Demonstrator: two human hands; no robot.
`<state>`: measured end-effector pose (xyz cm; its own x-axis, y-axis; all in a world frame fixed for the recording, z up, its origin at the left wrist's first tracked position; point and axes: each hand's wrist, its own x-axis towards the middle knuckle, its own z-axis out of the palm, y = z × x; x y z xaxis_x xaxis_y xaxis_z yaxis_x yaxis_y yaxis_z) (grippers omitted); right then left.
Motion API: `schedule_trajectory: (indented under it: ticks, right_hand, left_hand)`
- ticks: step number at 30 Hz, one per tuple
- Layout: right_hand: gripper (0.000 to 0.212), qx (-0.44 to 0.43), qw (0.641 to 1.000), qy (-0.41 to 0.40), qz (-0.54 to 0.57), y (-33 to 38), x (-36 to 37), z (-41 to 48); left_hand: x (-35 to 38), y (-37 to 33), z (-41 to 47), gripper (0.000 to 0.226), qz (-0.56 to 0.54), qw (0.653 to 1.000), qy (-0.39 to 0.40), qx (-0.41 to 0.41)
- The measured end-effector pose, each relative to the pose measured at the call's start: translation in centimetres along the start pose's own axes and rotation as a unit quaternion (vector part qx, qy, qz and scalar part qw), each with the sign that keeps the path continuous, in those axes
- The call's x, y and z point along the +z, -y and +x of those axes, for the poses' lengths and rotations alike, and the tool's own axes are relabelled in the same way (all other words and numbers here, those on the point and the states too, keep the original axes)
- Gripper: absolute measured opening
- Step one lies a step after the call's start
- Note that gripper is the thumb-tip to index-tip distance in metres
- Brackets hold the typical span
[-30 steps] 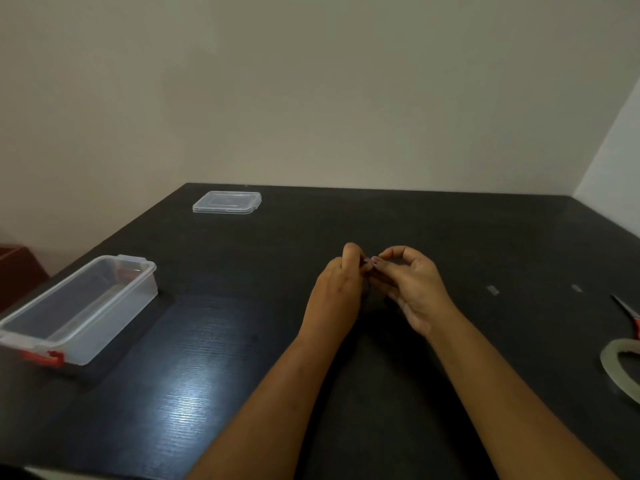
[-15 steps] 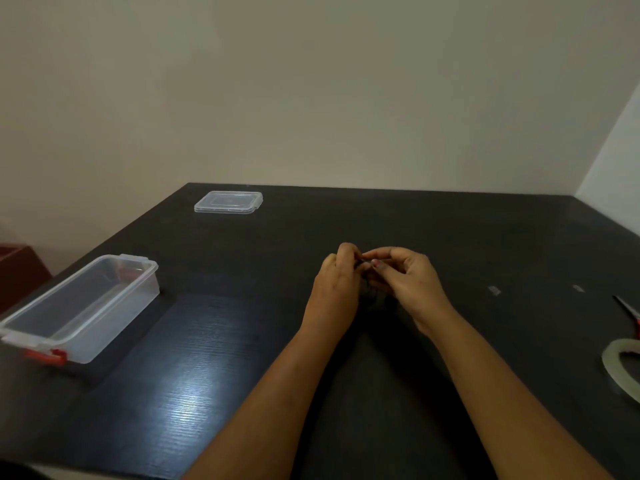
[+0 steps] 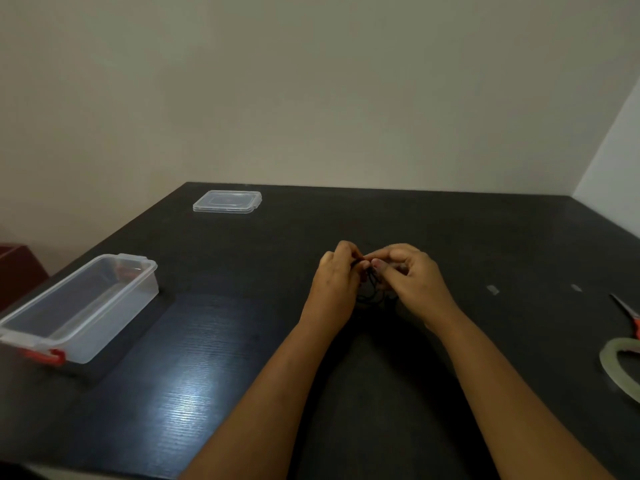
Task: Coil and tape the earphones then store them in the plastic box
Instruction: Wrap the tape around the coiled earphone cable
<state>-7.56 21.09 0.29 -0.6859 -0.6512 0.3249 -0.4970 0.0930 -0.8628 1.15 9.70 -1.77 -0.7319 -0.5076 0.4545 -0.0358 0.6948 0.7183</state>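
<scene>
Between the two hands: black earphones (image 3: 372, 289), a loose bundle of thin cord hanging from the fingertips above the middle of the counter (image 3: 207, 341); I cannot tell whether the lowest loops touch the surface.
Left fingers (image 3: 349, 251): curled together, pinching the top of the cord.
Right fingers (image 3: 379, 266): thumb and forefinger pressed onto the same cord, tip to tip with the left ones.
Left hand (image 3: 334, 282): back turned to the camera, forearm reaching in from the near edge.
Right hand (image 3: 415, 282): just beside the left, its other fingers bent inward.
Tape strips (image 3: 492, 289): two small pale pieces on the counter right of the right hand, apart from each other.
Scissors (image 3: 628, 313): red-handled, at the right edge, partly cut off.
Tape roll (image 3: 614, 358): translucent, lying flat just nearer than the scissors, partly out of view.
Plastic box (image 3: 114, 318): clear, open-topped, at the left, well apart from the hands, with a red latch (image 3: 45, 355) on its near end.
Lid (image 3: 227, 201): clear, lying flat near the far left corner, apart from the box.
</scene>
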Motion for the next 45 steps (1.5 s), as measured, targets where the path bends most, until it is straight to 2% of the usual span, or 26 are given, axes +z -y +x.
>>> schedule_trajectory:
  ticks: [5, 18, 25, 30, 34, 38, 45]
  right_hand:
    - [0.016, -0.014, 0.999, 0.04, 0.011, 0.3, -0.2, -0.2]
    - [0.014, -0.028, 0.998, 0.042, -0.036, 0.1, -0.1, -0.2]
    - [0.012, -0.059, 0.99, 0.033, -0.126, -0.4, 0.1, 0.0]
    - [0.012, -0.089, 0.976, 0.018, -0.2, -1.1, 0.3, 0.2]
    - [0.011, -0.066, 0.979, 0.014, -0.191, -1.5, 0.6, 0.2]
    - [0.01, -0.056, 0.984, -0.014, -0.168, -1.7, 0.7, 0.5]
    - [0.009, -0.066, 0.985, -0.002, -0.16, -1.7, 1.3, 0.4]
  left_hand:
    - [-0.1, 0.6, 0.2, 0.01, -0.019, 1.0, 0.008, 0.008]
    - [-0.3, 0.5, 0.2, 0.007, -0.028, 0.998, 0.052, 0.024]
    - [-0.3, 0.2, 0.1, 0.009, -0.027, 0.997, 0.069, 0.022]
    - [-0.2, 0.3, 0.1, 0.009, -0.066, 0.995, 0.07, 0.001]
    - [0.0, 0.1, 0.2, 0.009, -0.111, 0.991, 0.067, -0.032]
    - [-0.1, -0.2, 0.0, 0.012, -0.161, 0.983, 0.081, -0.031]
    - [0.0, 0.1, 0.2, 0.005, -0.119, 0.991, 0.052, -0.019]
